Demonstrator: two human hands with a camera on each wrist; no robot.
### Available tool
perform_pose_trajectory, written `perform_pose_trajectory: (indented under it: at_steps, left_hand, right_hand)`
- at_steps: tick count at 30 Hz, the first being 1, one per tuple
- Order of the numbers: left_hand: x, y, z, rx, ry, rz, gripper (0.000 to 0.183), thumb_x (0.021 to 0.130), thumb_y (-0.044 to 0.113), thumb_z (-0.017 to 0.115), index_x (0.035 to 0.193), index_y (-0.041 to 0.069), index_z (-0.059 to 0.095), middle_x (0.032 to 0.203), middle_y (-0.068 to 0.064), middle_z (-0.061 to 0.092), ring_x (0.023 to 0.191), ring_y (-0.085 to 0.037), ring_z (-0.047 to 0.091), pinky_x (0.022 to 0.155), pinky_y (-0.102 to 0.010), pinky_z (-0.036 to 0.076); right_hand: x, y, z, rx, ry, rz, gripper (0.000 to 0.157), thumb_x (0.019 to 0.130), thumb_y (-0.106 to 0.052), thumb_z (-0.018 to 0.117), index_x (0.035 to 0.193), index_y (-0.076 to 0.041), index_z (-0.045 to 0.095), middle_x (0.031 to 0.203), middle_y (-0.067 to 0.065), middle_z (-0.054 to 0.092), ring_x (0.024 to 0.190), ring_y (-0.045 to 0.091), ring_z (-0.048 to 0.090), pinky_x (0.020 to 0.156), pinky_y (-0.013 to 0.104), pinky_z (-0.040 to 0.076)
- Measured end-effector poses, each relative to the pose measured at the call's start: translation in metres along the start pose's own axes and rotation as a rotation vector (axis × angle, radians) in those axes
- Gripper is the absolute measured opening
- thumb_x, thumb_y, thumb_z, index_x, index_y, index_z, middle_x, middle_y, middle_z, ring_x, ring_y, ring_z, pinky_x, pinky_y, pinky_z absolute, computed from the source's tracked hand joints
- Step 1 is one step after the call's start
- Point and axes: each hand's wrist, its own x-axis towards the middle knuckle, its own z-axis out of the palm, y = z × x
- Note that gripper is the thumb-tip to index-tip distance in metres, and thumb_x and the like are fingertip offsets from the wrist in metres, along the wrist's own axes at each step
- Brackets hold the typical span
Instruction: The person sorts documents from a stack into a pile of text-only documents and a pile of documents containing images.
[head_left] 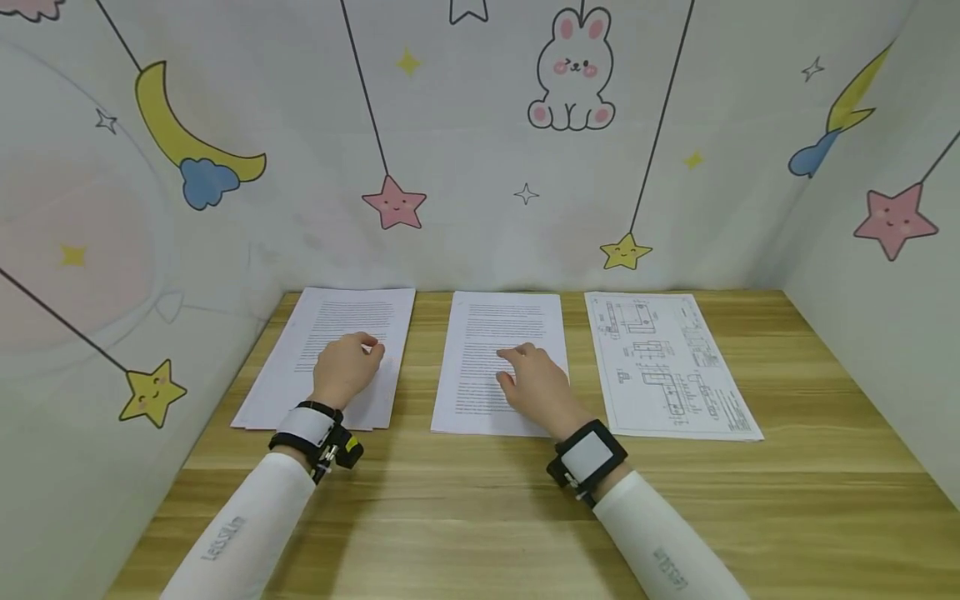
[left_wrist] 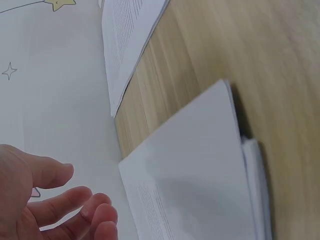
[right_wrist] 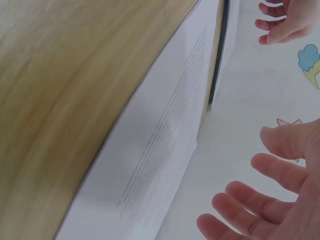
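Above the left stack of printed paper (head_left: 300,392) hovers my left hand (head_left: 347,367), its fingers loosely bent and nothing between them. In the left wrist view that hand (left_wrist: 65,205) is apart from the thick paper stack (left_wrist: 195,160). My right hand (head_left: 536,383) is over the middle stack of printed text (head_left: 480,400). Seen from the right wrist, this hand (right_wrist: 270,195) has its fingers spread and slightly bent, holding nothing, with the text sheet (right_wrist: 160,135) below. A sheet with technical drawings (head_left: 667,367) lies to the right of it.
The three paper piles lie in a row along the back of a wooden table (head_left: 450,517). Behind them rises a white wall cloth (head_left: 480,133) printed with stars, a moon and a rabbit. Side walls border the table at left and right.
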Motion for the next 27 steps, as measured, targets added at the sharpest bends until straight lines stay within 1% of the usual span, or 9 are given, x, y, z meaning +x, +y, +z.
perform_pose_trajectory:
  at_steps: [3,7,10,12,15,18,21,27]
  left_hand:
    - [0.0,-0.012,-0.008,0.013,0.014,-0.007,0.036,0.092,0.027,0.05,0.109,0.0,0.067,0.083,-0.018,0.072,0.056,-0.022,0.056,0.042,-0.026,0.035]
    - [-0.003,-0.033,-0.018,0.032,0.041,-0.036,0.037,0.092,0.027,0.048,0.109,0.0,0.066,0.093,-0.02,0.071,0.068,-0.028,0.062,0.047,-0.029,0.039]
    - [-0.005,-0.049,-0.024,0.045,0.054,-0.07,0.037,0.092,0.028,0.048,0.11,0.001,0.065,0.098,-0.02,0.07,0.075,-0.031,0.063,0.05,-0.032,0.04]
    - [-0.007,-0.06,-0.026,0.052,0.048,-0.089,0.038,0.092,0.028,0.047,0.111,0.0,0.065,0.101,-0.022,0.068,0.079,-0.033,0.062,0.051,-0.035,0.042]
    - [-0.01,-0.074,-0.029,0.064,0.006,-0.114,0.041,0.092,0.028,0.046,0.115,-0.003,0.062,0.11,-0.027,0.065,0.089,-0.04,0.061,0.056,-0.04,0.045]
    - [-0.012,-0.085,-0.029,0.082,-0.057,-0.131,0.046,0.092,0.029,0.046,0.119,-0.007,0.057,0.119,-0.034,0.058,0.1,-0.047,0.056,0.065,-0.048,0.047]
    - [-0.013,-0.091,-0.028,0.101,-0.108,-0.153,0.051,0.091,0.028,0.047,0.122,-0.011,0.053,0.121,-0.039,0.053,0.106,-0.052,0.052,0.075,-0.055,0.047]
    - [-0.014,-0.098,-0.025,0.1,-0.181,-0.223,0.058,0.091,0.03,0.046,0.13,-0.013,0.042,0.127,-0.042,0.045,0.112,-0.055,0.045,0.087,-0.06,0.043]
  right_hand:
    - [-0.002,-0.007,0.0,-0.018,-0.023,-0.046,0.038,0.089,-0.025,0.058,0.124,-0.012,0.06,0.122,0.017,0.06,0.108,0.032,0.059,0.078,0.047,0.055]
    - [-0.003,-0.016,0.001,-0.022,-0.055,-0.103,0.041,0.089,-0.026,0.058,0.128,-0.012,0.058,0.126,0.018,0.058,0.112,0.034,0.056,0.082,0.048,0.053]
    - [-0.004,-0.02,0.003,-0.024,-0.081,-0.128,0.042,0.09,-0.027,0.058,0.129,-0.012,0.057,0.127,0.017,0.058,0.114,0.034,0.055,0.084,0.048,0.053]
    - [-0.005,-0.022,0.004,-0.033,-0.096,-0.139,0.042,0.09,-0.027,0.058,0.13,-0.013,0.056,0.128,0.017,0.057,0.115,0.033,0.055,0.086,0.048,0.052]
    - [-0.005,-0.024,0.008,-0.04,-0.112,-0.159,0.042,0.09,-0.027,0.057,0.13,-0.013,0.056,0.129,0.017,0.057,0.115,0.034,0.055,0.087,0.048,0.052]
    - [-0.007,-0.027,0.012,-0.044,-0.124,-0.18,0.042,0.09,-0.027,0.058,0.13,-0.013,0.056,0.129,0.017,0.057,0.115,0.034,0.055,0.087,0.048,0.052]
    - [-0.008,-0.032,0.016,-0.049,-0.151,-0.202,0.043,0.09,-0.028,0.057,0.131,-0.014,0.056,0.131,0.017,0.056,0.117,0.034,0.054,0.088,0.048,0.051]
    - [-0.01,-0.046,0.021,-0.068,-0.21,-0.248,0.046,0.091,-0.03,0.057,0.134,-0.015,0.052,0.135,0.016,0.053,0.122,0.033,0.051,0.092,0.049,0.05]
